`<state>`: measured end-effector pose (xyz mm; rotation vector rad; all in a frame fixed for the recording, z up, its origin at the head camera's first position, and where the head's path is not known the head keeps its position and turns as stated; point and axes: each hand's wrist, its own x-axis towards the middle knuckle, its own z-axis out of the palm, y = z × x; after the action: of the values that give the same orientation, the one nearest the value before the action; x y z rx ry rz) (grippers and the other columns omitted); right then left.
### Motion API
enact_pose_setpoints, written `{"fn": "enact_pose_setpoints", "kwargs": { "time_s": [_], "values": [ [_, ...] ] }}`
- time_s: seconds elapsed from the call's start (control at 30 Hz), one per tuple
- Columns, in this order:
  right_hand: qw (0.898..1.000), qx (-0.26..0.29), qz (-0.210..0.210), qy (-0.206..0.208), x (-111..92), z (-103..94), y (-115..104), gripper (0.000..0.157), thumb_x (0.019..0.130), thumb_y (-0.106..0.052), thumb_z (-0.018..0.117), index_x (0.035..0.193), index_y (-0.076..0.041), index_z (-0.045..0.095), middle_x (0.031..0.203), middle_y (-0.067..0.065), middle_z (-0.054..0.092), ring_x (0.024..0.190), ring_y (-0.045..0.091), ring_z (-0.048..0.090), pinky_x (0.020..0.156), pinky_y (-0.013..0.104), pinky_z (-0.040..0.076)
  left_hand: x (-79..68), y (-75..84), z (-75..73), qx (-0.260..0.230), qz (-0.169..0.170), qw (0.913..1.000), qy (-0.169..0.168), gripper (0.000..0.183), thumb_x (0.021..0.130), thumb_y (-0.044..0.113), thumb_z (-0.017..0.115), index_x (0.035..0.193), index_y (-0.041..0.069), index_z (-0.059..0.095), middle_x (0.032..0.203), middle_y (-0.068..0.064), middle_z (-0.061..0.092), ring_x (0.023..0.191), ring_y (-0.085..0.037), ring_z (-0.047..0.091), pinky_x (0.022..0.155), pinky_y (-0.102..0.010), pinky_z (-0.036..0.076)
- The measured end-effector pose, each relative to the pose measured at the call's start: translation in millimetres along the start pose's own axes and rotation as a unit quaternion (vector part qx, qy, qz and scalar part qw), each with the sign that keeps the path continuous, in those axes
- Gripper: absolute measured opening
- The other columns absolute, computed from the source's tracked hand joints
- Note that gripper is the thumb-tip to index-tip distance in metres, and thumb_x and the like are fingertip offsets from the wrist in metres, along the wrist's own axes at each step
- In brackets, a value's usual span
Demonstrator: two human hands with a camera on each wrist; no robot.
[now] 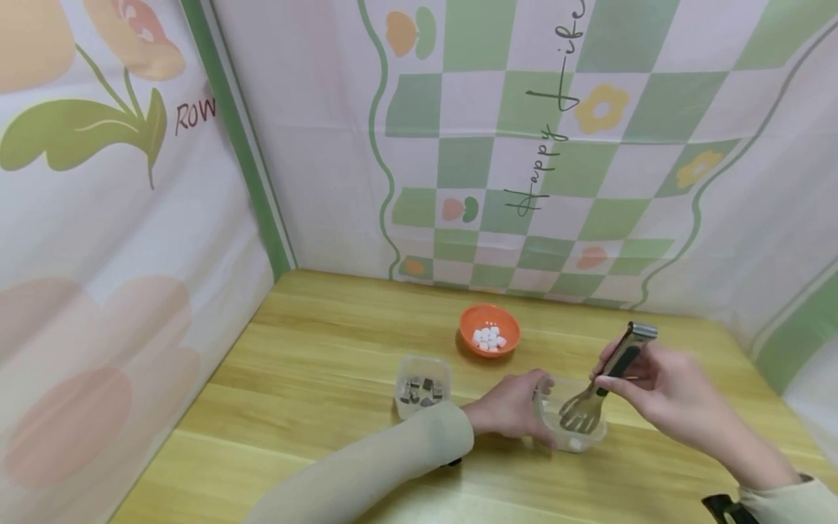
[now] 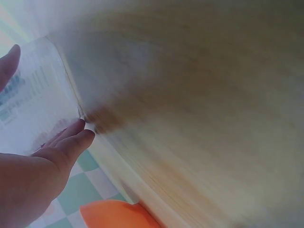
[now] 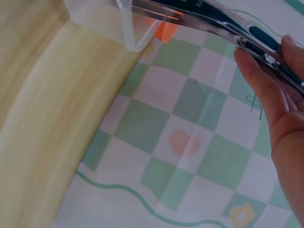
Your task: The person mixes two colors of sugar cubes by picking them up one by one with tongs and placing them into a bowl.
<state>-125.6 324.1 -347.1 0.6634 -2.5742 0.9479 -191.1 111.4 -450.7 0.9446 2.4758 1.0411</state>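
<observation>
In the head view, my left hand (image 1: 511, 407) grips the left side of a clear plastic container (image 1: 561, 441), thumb at the near side and fingers at the far side. The left wrist view shows the fingers (image 2: 71, 142) along the container's wall (image 2: 38, 109). My right hand (image 1: 681, 397) pinches metal tongs (image 1: 618, 367) with dark grips, thumb on one side and fingers on the other. The tongs' slotted heads point down inside the container. A small white cube (image 1: 576, 442) lies near its front corner. Whether the tongs hold anything cannot be seen.
Behind the hands stands an orange bowl (image 1: 466, 340) with several white cubes. A second clear container (image 1: 404, 411) with several dark metallic cubes is left of my left hand, partly behind the sleeve. Printed cloth hangs behind and left of the wooden table (image 1: 314, 320).
</observation>
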Motion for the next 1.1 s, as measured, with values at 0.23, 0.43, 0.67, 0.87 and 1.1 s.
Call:
{"fn": "enact_pose_setpoints", "kwargs": {
  "time_s": [0.23, 0.43, 0.67, 0.87, 1.1],
  "values": [
    [0.999, 0.025, 0.029, -0.023, -3.9, 2.9, 8.5, 0.033, 0.082, 0.010, 0.084, 0.105, -0.005, 0.066, 0.088, -0.001, 0.074, 0.074, 0.008, 0.074, 0.060, 0.019, 0.058, 1.6, -0.5, 0.6, -0.001, 0.000, 1.0000, 0.001, 0.086, 0.068, 0.030, 0.102, 0.141, 0.016, 0.058, 0.128, 0.012, 0.066, 0.110, 0.000, 0.060, 0.090, -0.013, 0.048],
    [0.998, 0.027, 0.041, -0.038, -3.9, 5.3, 12.6, 0.029, 0.085, 0.007, 0.083, 0.106, -0.004, 0.066, 0.088, -0.001, 0.074, 0.075, 0.009, 0.074, 0.061, 0.023, 0.060, 1.6, -1.4, 0.9, -0.002, -0.003, 1.0000, -0.005, 0.086, 0.069, 0.031, 0.102, 0.142, 0.016, 0.057, 0.129, 0.012, 0.066, 0.112, 0.000, 0.060, 0.092, -0.014, 0.048],
    [0.997, 0.020, 0.058, -0.051, -0.4, 3.0, 14.4, 0.027, 0.088, 0.003, 0.083, 0.107, -0.006, 0.066, 0.090, -0.001, 0.074, 0.076, 0.009, 0.074, 0.061, 0.026, 0.060, 2.9, -1.3, 1.8, 0.009, 0.008, 0.9999, -0.004, 0.086, 0.070, 0.034, 0.101, 0.143, 0.017, 0.057, 0.133, 0.012, 0.065, 0.115, 0.000, 0.060, 0.093, -0.012, 0.046],
    [0.995, 0.019, 0.073, -0.070, 5.3, 5.2, 14.4, 0.023, 0.090, -0.003, 0.082, 0.107, -0.006, 0.066, 0.091, -0.002, 0.074, 0.077, 0.010, 0.074, 0.062, 0.027, 0.060, 1.4, -2.6, -0.2, -0.004, 0.000, 1.0000, -0.008, 0.086, 0.070, 0.031, 0.101, 0.142, 0.016, 0.057, 0.132, 0.011, 0.065, 0.115, -0.002, 0.060, 0.093, -0.014, 0.048],
    [0.993, 0.033, 0.087, -0.076, 9.5, 7.0, 16.9, 0.023, 0.091, -0.002, 0.081, 0.108, -0.003, 0.065, 0.091, 0.001, 0.073, 0.077, 0.012, 0.073, 0.064, 0.029, 0.061, 1.1, -3.2, 1.4, -0.001, -0.004, 1.0000, -0.006, 0.086, 0.069, 0.031, 0.102, 0.141, 0.016, 0.057, 0.130, 0.011, 0.065, 0.114, -0.001, 0.060, 0.093, -0.014, 0.048]
  ]
}}
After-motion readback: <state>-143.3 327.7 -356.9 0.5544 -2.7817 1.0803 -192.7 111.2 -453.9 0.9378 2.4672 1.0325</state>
